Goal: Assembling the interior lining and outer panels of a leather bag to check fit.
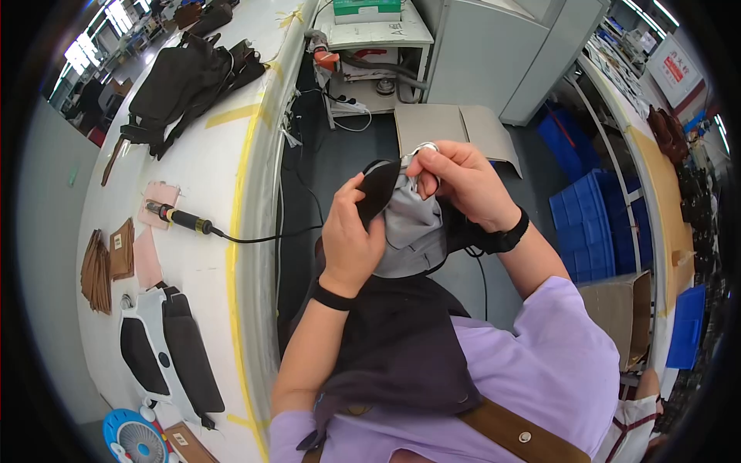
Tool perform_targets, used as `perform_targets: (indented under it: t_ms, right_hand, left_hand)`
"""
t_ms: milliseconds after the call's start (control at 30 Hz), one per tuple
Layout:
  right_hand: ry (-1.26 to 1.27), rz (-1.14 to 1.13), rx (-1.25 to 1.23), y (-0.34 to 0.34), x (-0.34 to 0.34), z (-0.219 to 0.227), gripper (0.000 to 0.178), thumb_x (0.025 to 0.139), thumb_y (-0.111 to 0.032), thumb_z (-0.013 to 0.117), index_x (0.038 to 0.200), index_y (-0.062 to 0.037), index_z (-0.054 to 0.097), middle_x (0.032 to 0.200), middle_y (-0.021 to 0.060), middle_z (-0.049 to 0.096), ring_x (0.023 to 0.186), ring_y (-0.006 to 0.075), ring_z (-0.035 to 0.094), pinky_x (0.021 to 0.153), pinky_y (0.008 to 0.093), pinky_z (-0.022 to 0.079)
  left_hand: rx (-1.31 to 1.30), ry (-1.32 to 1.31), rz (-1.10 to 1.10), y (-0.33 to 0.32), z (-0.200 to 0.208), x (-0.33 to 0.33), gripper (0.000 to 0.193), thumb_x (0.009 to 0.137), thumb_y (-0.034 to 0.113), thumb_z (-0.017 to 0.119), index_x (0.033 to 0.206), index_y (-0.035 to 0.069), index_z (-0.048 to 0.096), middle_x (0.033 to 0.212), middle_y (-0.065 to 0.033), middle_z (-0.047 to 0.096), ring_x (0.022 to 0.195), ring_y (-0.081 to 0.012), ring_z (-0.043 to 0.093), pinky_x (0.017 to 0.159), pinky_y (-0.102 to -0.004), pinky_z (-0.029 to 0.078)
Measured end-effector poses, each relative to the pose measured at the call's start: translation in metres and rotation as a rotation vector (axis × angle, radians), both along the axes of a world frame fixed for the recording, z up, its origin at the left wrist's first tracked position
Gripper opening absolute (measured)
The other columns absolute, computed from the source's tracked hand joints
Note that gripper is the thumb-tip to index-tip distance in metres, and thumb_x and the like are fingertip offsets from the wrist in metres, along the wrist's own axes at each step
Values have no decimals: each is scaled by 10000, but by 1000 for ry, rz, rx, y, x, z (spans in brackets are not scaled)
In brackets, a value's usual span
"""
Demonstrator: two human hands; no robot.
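Note:
A black fabric bag (378, 185) with a grey lining (413, 228) is held up before my chest, its grey inside facing me. My left hand (351, 235) grips its black edge between the thumb and fingers. At the top of the lining, my right hand (455, 181) is closed in a pinch around a small thing with a silver metal loop (424, 147); my fingers hide most of it. Dark fabric (386, 332) of the same tone lies across my lap.
On the white table (208, 285) at left lie a corded tool (185, 219) with a black handle, brown pieces (96, 270), a grey-black panel (166, 355), a blue fan (137, 438) and a black bag (174, 89). Blue crates (583, 224) and a cardboard box (617, 316) stand at right.

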State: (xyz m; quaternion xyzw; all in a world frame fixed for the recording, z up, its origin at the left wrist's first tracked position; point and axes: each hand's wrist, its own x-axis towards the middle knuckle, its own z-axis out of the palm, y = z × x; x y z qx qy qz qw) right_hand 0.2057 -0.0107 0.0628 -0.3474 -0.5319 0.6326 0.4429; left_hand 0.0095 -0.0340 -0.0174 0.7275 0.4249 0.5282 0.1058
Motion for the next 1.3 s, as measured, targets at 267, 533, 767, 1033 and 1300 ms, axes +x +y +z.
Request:
perform_targets:
  t_ms: [267, 533, 767, 1033, 1300]
  right_hand:
    - [-345, -68, 213, 44, 31, -9, 257, 959, -246, 601, 969, 2, 666, 846, -3, 645, 726, 50, 545, 673, 227, 490]
    - [-414, 102, 305, 27, 34, -77, 583, 902, -237, 676, 1405, -89, 423, 1323, 119, 517, 1239, 213, 490, 1033, 362, 419]
    - [-532, 18, 510, 22, -18, -101, 496, 858, -164, 692, 1308, -46, 520, 1235, 108, 588, 1131, 207, 582, 967, 323, 464]
    - [-142, 118, 0, 50, 1, -118, 170, 882, -38, 565, 1021, -11, 660, 869, 6, 671, 765, 73, 606, 715, 237, 489]
    - [54, 138, -149, 47, 25, -102, 247, 868, 6, 581, 1105, -13, 645, 901, -6, 657, 834, 48, 590, 782, 194, 461]
  left_hand:
    - [-997, -1045, -845, 2, 18, -45, 482, 789, -13, 440, 1257, -79, 533, 1189, -152, 642, 1088, -273, 614, 1000, -353, 436]
    - [-988, -1547, -874, -8, -23, -58, 491, 824, 29, 416, 1288, -119, 481, 1292, -209, 568, 1186, -300, 562, 1040, -401, 420]
    - [-1215, -1381, -749, -36, -27, -48, 372, 850, 35, 463, 1170, -125, 565, 1130, -188, 649, 1006, -274, 655, 899, -371, 519]
    - [-1137, -1299, -1167, -76, -95, -108, 480, 818, 221, 517, 1166, -101, 592, 1103, -188, 664, 1101, -316, 604, 952, -396, 468]
    - [-667, -1590, -901, -66, -68, -112, 729, 903, 567, 402, 1427, 60, 419, 1462, -178, 422, 1335, -384, 411, 1100, -564, 319]
